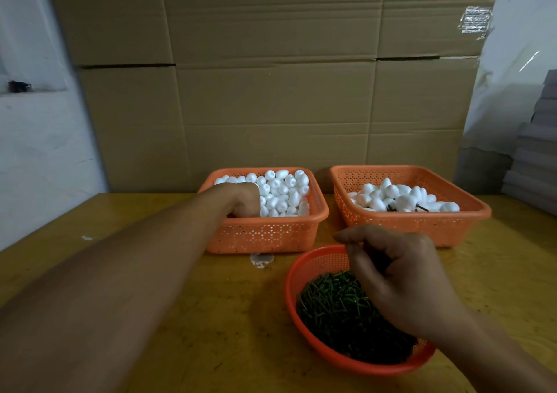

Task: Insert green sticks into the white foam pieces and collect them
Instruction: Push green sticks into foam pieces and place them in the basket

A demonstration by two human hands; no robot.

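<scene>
Fetching step: stick and foam piece both being picked, not yet joined.

Nearest, round orange basket (304,275) heaped with green sticks (331,302); above it right hand (401,281), fingers curled and pinched together, apparently on a dark stick, though too shadowed to be sure. Farther, on yellow table (211,317), left square basket (265,236) full of bare white foam pieces (283,190); left hand (244,199) dug into them, fingertips buried, so grasp not readable. Beside it to the right, collecting basket (422,227) with finished pieces (401,198), a stick or two poking out. Behind all, cardboard wall (271,91). Next, probably: lift one foam piece clear, bring both hands together, push stick end into foam, drop into right-hand basket.
</scene>
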